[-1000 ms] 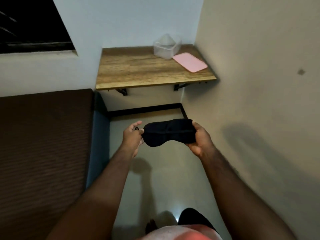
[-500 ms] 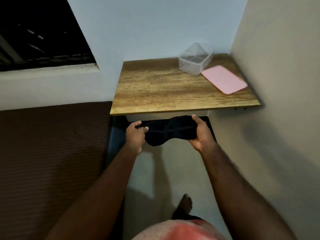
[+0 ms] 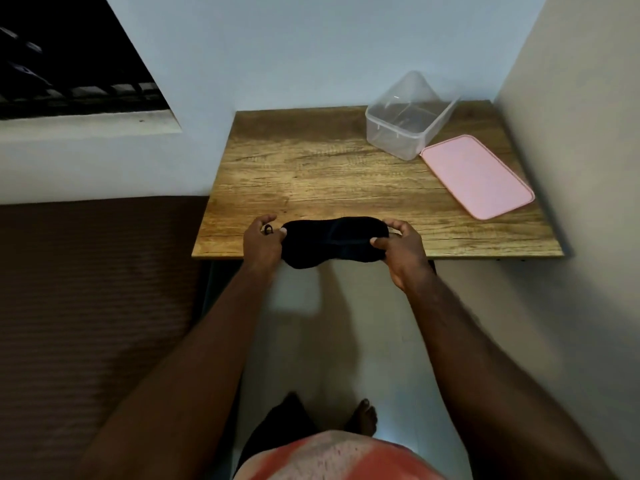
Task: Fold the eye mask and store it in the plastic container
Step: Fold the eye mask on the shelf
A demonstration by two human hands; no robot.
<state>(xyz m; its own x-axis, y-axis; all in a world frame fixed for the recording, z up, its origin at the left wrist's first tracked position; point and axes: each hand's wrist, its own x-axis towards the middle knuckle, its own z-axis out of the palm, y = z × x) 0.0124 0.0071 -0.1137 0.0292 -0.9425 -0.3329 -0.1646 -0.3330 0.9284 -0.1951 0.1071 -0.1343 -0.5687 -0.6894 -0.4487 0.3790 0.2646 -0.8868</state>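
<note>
Eye mask reached table edge, between both grips.

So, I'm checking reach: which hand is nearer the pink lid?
Right. The right hand grips the right end of the eye mask, nearer the person and left of the pink lid; the left hand pinches the other end, farther left.

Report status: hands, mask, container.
Left hand and right hand pinch eye mask ends, unfolded, over table edge. Container open, lid beside. Nothing in the way.
</note>
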